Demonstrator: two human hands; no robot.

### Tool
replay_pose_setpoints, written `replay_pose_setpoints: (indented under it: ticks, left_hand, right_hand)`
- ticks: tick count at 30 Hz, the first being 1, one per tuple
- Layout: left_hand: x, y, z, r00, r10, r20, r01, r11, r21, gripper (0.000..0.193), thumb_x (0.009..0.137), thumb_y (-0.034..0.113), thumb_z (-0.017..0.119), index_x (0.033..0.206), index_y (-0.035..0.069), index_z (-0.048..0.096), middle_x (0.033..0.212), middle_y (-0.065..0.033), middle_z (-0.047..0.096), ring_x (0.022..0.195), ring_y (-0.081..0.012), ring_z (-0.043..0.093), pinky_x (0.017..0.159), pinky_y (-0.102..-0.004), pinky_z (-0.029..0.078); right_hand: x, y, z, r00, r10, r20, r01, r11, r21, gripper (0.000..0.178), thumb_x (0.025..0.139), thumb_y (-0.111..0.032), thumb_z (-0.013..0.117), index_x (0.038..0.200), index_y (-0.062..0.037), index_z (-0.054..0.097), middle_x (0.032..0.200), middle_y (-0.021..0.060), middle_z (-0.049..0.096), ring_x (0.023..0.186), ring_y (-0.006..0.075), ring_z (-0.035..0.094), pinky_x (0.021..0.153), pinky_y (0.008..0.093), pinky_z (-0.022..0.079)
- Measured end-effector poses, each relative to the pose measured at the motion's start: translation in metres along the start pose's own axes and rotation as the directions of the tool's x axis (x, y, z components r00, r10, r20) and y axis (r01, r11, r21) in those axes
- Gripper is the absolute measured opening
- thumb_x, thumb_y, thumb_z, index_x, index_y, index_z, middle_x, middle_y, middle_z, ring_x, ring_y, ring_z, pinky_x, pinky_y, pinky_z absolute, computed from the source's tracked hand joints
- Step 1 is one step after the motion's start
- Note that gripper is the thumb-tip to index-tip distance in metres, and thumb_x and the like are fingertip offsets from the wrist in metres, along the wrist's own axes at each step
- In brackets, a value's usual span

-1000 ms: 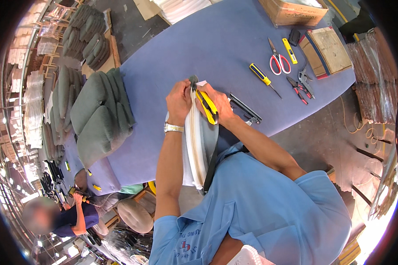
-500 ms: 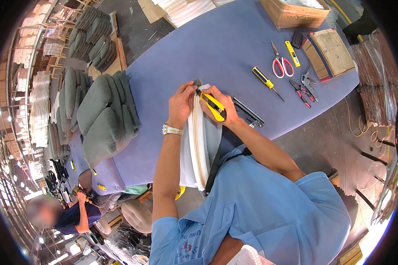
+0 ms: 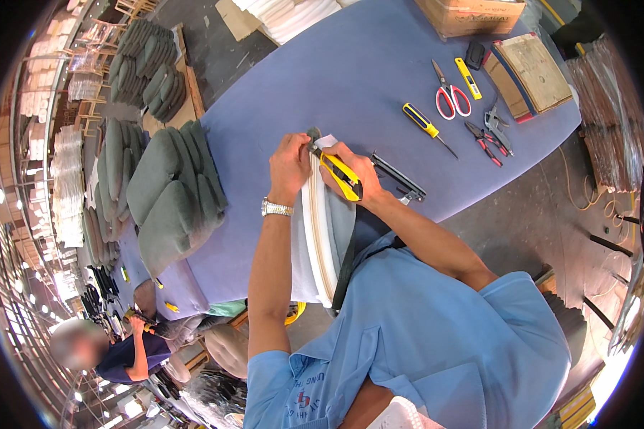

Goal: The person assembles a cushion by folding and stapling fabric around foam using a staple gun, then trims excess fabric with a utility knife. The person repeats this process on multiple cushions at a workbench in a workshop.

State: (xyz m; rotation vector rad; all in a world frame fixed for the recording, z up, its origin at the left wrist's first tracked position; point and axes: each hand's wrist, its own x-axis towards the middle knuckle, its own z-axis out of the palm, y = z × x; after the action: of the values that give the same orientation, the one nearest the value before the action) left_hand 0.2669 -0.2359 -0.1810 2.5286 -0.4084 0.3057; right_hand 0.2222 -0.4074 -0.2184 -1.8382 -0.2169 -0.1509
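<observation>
In front of me a light grey cushion (image 3: pixel 304 243) stands on edge, its white side with a beige zipper-like strip (image 3: pixel 315 214) facing up. My left hand (image 3: pixel 290 166), with a metal watch at the wrist, pinches the cushion's far end by a bit of dark green fabric (image 3: pixel 313 133). My right hand (image 3: pixel 354 171) is closed round a yellow-and-black hand tool (image 3: pixel 342 177), whose dark tip reaches the fabric beside the left fingers. The tool's exact kind is unclear. A small white flap (image 3: pixel 327 141) sticks up between the hands.
Right on the blue-covered table (image 3: pixel 265 107) lie a black stapler-like tool (image 3: pixel 401 177), screwdriver (image 3: pixel 422 120), scissors (image 3: pixel 447 93), yellow cutter (image 3: pixel 469 79), pliers (image 3: pixel 485 143) and boxes (image 3: pixel 529 75). Green cushions (image 3: pixel 175 193) are stacked left. Another person (image 3: pixel 132 354) works at lower left.
Both hands stay at the cushion's far end with nearly the same grip. The tool has shifted slightly left and down, along with a small shift of the whole view.
</observation>
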Motion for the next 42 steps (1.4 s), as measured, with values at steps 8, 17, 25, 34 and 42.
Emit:
replay_pose_setpoints:
  ticks: [8, 17, 25, 34, 42]
  left_hand:
    - [-0.001, 0.007, -0.007, 0.993, -0.106, 0.053, 0.109, 0.992, -0.058, 0.013, 0.092, 0.004, 0.071, 0.105, 0.005, 0.07, 0.12, -0.0095, 0.073, 0.09, -0.0283, 0.074, 0.078, -0.0379, 0.059]
    - [-0.019, 0.012, 0.01, 0.967, -0.25, 0.045, 0.252, 0.927, -0.277, 0.061, 0.088, 0.022, 0.08, 0.139, 0.001, 0.054, 0.145, -0.0183, 0.059, 0.128, -0.0302, 0.061, 0.107, -0.0402, 0.049]
    - [-0.042, 0.032, 0.028, 0.952, -0.303, 0.039, 0.305, 0.949, -0.082, 0.081, 0.08, 0.016, 0.08, 0.151, 0.002, 0.044, 0.148, -0.022, 0.055, 0.135, -0.0382, 0.054, 0.112, -0.0443, 0.045]
    - [-0.06, 0.061, 0.039, 0.942, -0.327, -0.069, 0.299, 0.918, -0.262, 0.05, 0.08, 0.005, 0.072, 0.129, 0.001, 0.065, 0.131, -0.0178, 0.067, 0.124, -0.0376, 0.062, 0.103, -0.0436, 0.053]
    - [-0.077, 0.068, 0.048, 0.968, -0.236, -0.088, 0.209, 0.947, -0.242, 0.045, 0.081, 0.005, 0.072, 0.126, 0.002, 0.068, 0.129, -0.0173, 0.068, 0.125, -0.0353, 0.062, 0.103, -0.0439, 0.052]
  right_hand:
    - [-0.002, -0.007, -0.036, 0.998, 0.07, -0.003, -0.067, 0.975, 0.211, 0.036, 0.091, -0.016, 0.074, 0.123, -0.0125, 0.058, 0.091, 0.0149, 0.073, 0.08, 0.0338, 0.075, 0.07, 0.0409, 0.058]
    - [0.006, 0.09, -0.125, 0.972, 0.071, 0.224, 0.085, 0.782, -0.618, 0.053, 0.093, -0.008, 0.064, 0.143, -0.0245, 0.059, 0.123, 0.0103, 0.063, 0.103, 0.0324, 0.07, 0.084, 0.0445, 0.059]
    - [0.04, 0.058, -0.108, 0.982, 0.086, 0.165, -0.023, 0.935, -0.353, 0.03, 0.097, -0.022, 0.067, 0.124, -0.0108, 0.07, 0.116, 0.0132, 0.07, 0.097, 0.0263, 0.072, 0.084, 0.0363, 0.06]
    - [0.032, -0.008, -0.041, 0.632, 0.632, 0.449, -0.745, 0.654, 0.129, 0.063, 0.102, -0.061, 0.056, 0.081, -0.0018, 0.064, 0.065, 0.0069, 0.063, 0.051, 0.0148, 0.062, 0.048, 0.029, 0.053]
    - [0.007, -0.007, -0.031, 0.686, 0.669, 0.285, -0.727, 0.617, 0.302, 0.043, 0.103, -0.039, 0.066, 0.076, -0.0061, 0.06, 0.061, 0.0024, 0.057, 0.047, 0.0113, 0.051, 0.043, 0.0282, 0.043]
